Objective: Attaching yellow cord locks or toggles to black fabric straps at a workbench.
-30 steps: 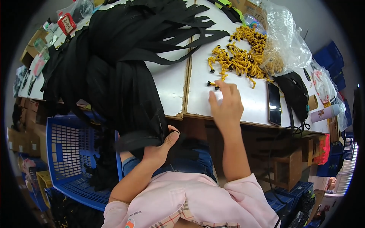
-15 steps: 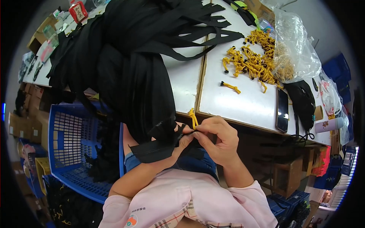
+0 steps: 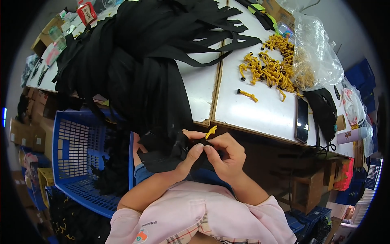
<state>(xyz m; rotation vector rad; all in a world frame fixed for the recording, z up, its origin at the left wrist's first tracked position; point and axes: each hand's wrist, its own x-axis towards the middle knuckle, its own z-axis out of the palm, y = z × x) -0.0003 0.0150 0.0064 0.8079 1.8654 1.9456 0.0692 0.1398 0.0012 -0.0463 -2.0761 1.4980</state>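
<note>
In front of my lap, my left hand [image 3: 190, 157] is closed on the end of a black zipper strip [image 3: 160, 160], thumb and fingers pressed together. My right hand [image 3: 228, 157] pinches at the base of a yellow cord pull [image 3: 211, 132], whose knotted end sticks up between the two hands. The fingertips of both hands almost meet, and they hide where cord and strip come together. Many more black strips [image 3: 134, 53] lie heaped over the table and hang down toward my left hand.
On the white table [image 3: 254, 116] lie a pile of yellow cord pulls [image 3: 270, 67], a single cord pull [image 3: 248, 95], a phone [image 3: 301, 120], a black pouch [image 3: 321, 107] and a clear plastic bag [image 3: 313, 49]. A blue basket [image 3: 75, 166] with black strips stands to my left.
The yellow cord has gone from an upright loop to a shorter, tilted knot between my fingers. My right hand has shifted slightly left and down; the black strips at my left hand have bunched up.
</note>
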